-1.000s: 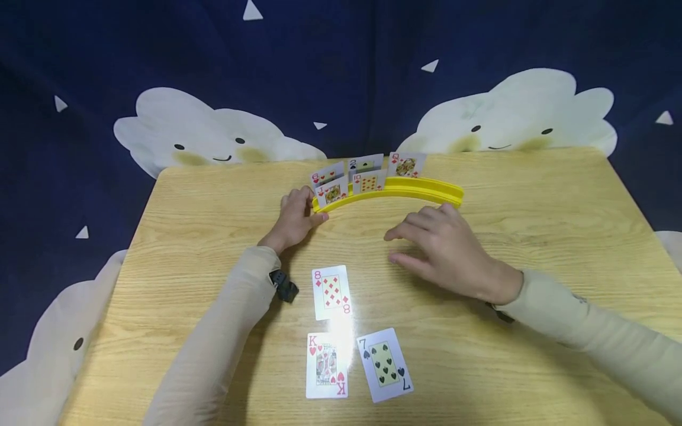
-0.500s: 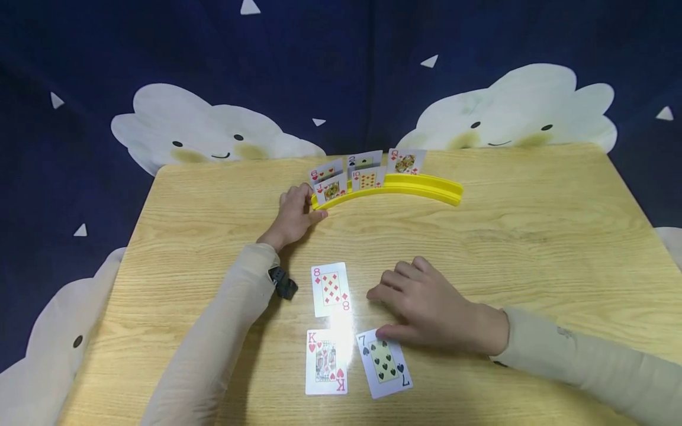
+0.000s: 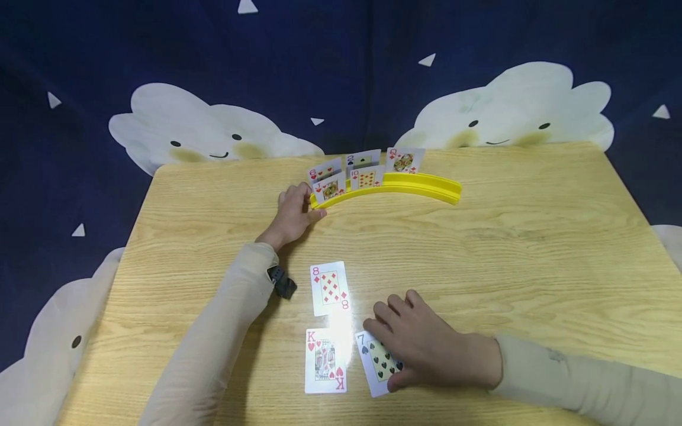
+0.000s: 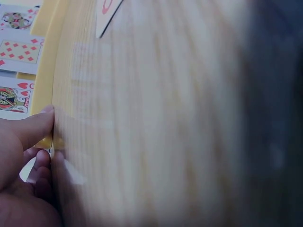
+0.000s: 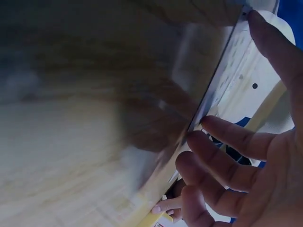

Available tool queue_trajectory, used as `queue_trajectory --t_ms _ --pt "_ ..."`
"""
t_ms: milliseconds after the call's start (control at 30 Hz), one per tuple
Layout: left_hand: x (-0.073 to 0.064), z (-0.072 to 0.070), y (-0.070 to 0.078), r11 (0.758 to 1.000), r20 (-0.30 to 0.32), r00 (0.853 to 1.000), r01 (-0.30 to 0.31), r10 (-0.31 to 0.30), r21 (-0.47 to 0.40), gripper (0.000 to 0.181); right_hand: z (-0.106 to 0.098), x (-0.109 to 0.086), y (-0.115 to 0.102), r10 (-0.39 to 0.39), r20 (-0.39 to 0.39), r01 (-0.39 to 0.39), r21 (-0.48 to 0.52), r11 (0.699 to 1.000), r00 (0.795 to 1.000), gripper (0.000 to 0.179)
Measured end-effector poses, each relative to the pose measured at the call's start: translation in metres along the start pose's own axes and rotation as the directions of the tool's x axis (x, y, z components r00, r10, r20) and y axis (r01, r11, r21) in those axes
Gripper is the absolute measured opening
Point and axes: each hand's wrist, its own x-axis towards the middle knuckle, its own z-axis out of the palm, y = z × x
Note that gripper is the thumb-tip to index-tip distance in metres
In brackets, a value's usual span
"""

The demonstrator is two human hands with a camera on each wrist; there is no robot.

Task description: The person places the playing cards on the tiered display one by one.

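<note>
My left hand [image 3: 292,214] grips the left end of a curved yellow card holder [image 3: 426,186]; the left wrist view has its thumb [image 4: 35,125] along the holder's near side. Upright in the holder stand playing cards: jack of hearts [image 3: 329,189], ten of diamonds [image 3: 366,178], six of hearts [image 3: 324,170], two of spades [image 3: 363,158] and queen of diamonds [image 3: 404,161]. Near me, my right hand [image 3: 421,343] spans the seven of spades [image 3: 378,361], which lies face up on the table. Thumb and forefinger touch its opposite edges, and the palm hides its right side.
Two more cards lie face up on the wooden table [image 3: 506,266]: the king of hearts [image 3: 325,362] left of the seven, and the eight of diamonds [image 3: 329,289] beyond it. A dark blue curtain [image 3: 341,65] with clouds hangs behind the far edge.
My right hand has come from near the holder's right end back towards me, down over the seven of spades. The left hand stays at the holder, and the cards keep their places.
</note>
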Motion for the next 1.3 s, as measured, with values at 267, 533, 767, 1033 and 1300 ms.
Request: queue_trajectory --t_ms 267,533,767,1033,1300 --pt "0.001 0.000 -0.001 1.000 -0.003 1.000 0.006 -0.006 0.000 0.033 0.002 0.003 0.000 0.030 0.006 -0.030 0.031 0.999 1.000 0.096" --pt "0.002 0.001 -0.001 1.000 -0.001 1.000 0.008 -0.008 0.003 0.033 0.002 0.004 0.007 0.071 -0.012 -0.069 0.149 0.987 0.997 0.068" --pt "0.001 0.000 -0.001 1.000 -0.004 1.000 0.004 -0.004 0.000 0.033 -0.007 0.006 0.019 0.154 -0.047 -0.124 0.386 0.914 0.987 0.032" --pt "0.000 0.000 -0.003 1.000 -0.003 1.000 -0.002 0.002 0.000 0.030 -0.028 0.007 0.059 0.233 -0.013 -0.175 0.622 0.763 0.972 0.021" --pt "0.001 0.001 -0.002 1.000 -0.007 1.000 0.007 -0.007 -0.008 0.031 -0.052 0.008 0.105 0.430 0.047 -0.353 0.654 0.669 0.902 0.024"
